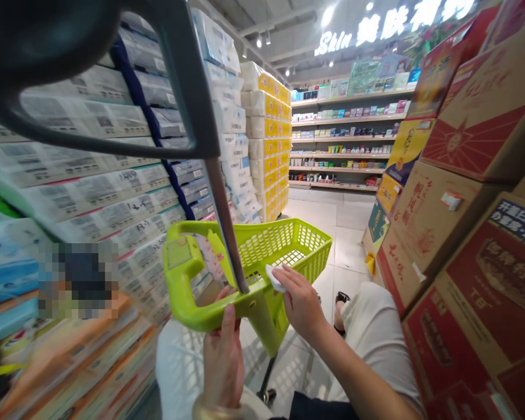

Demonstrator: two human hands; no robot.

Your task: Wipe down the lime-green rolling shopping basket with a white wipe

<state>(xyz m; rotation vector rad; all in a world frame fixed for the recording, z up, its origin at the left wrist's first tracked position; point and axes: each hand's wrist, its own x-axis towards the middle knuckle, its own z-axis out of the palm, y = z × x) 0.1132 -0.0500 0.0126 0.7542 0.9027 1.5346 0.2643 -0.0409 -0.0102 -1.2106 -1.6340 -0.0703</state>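
Observation:
A lime-green plastic shopping basket cart (254, 303) stands between my knees, its perforated basket stretching away from me. My left hand (223, 350) grips the near rim, with the thumb on the outside and the fingers partly hidden behind it. A white wipe (275, 279) is pressed against the right part of the rim under the fingers of my right hand (298, 297). From the rim a metal tube (225, 221) rises to a dark grey handle (201, 87), close to the camera and blurred. Something pink and patterned (207, 256) shows in the opening at the left.
Stacked paper packs (91, 175) line the left side, with yellow-and-white packs (269, 140) farther on. Cardboard cartons (455, 221) pile up close on the right. Product shelves (347, 137) stand at the back, beyond the tiled floor (345, 221).

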